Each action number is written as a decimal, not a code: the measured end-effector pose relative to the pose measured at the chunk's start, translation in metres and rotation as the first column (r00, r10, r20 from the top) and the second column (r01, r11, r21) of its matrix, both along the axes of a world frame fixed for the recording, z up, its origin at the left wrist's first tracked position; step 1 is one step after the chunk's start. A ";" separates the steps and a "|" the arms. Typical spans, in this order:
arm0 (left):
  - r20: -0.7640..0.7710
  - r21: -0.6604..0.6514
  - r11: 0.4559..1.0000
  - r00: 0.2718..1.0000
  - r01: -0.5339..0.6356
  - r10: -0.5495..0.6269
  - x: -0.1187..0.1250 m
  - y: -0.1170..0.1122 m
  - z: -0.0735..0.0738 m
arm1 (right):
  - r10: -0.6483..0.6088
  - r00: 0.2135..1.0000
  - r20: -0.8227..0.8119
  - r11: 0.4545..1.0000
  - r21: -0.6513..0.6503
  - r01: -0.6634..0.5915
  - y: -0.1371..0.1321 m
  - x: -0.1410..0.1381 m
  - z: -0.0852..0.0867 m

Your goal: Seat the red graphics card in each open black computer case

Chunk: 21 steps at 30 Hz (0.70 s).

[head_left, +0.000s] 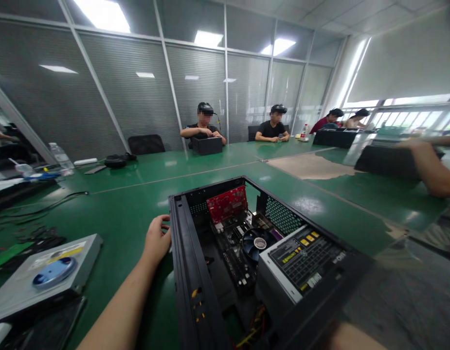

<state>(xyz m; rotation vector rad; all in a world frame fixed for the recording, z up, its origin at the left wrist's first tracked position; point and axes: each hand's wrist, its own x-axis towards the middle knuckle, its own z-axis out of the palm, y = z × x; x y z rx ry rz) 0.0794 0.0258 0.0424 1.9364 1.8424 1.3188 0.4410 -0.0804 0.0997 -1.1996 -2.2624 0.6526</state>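
Note:
An open black computer case [188,257] lies on the green table in front of me. Inside it are a red graphics card [228,206], a motherboard with a round CPU fan [257,244], and a power supply [301,262] with a yellow-marked label. Loose wires [256,328] show near its lower end. My left hand [158,240] grips the case's left side, fingers curled against the wall and fingertips partly hidden. At the bottom edge, my right hand [351,338] is a blur by the near right of the case, its fingers out of sight.
An optical drive [53,267] bearing a blue tape roll [55,272] lies at left, near cables [38,238] and a plastic bottle [60,158]. Co-workers [205,129] sit across the table. Another person's arm [429,160] reaches in at right beside a dark case [388,160].

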 end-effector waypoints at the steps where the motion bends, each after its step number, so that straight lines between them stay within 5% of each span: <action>1: -0.004 0.005 1.000 1.000 -0.001 0.001 -0.002 0.000 -0.002 | -0.009 1.000 0.003 1.000 0.010 0.009 -0.010 0.003 -0.007; 5: 0.060 -0.015 0.999 0.998 -0.036 0.037 -0.012 0.002 -0.009 | 0.018 0.992 0.127 0.991 0.128 -0.035 -0.049 0.006 -0.026; 9: 0.112 -0.016 0.994 0.988 -0.106 0.107 -0.022 0.009 -0.014 | 0.039 0.920 0.389 0.971 0.203 -0.127 -0.042 -0.023 -0.009; 12: 0.116 0.010 0.989 0.983 -0.148 0.145 -0.029 0.015 -0.017 | -0.038 0.874 0.485 0.956 0.273 -0.110 0.031 -0.061 0.013; 15: 0.079 0.035 0.987 0.985 -0.155 0.152 -0.034 0.020 -0.020 | -0.098 0.886 0.452 0.931 0.356 -0.079 0.142 -0.100 0.024; 18: 0.025 0.043 0.991 0.991 -0.130 0.129 -0.038 0.023 -0.025 | -0.125 0.882 0.454 0.972 0.235 0.017 0.238 -0.133 0.025; 21: -0.003 0.054 0.992 0.994 -0.111 0.111 -0.039 0.023 -0.028 | -0.098 0.883 0.460 0.980 0.198 0.006 0.283 -0.158 0.015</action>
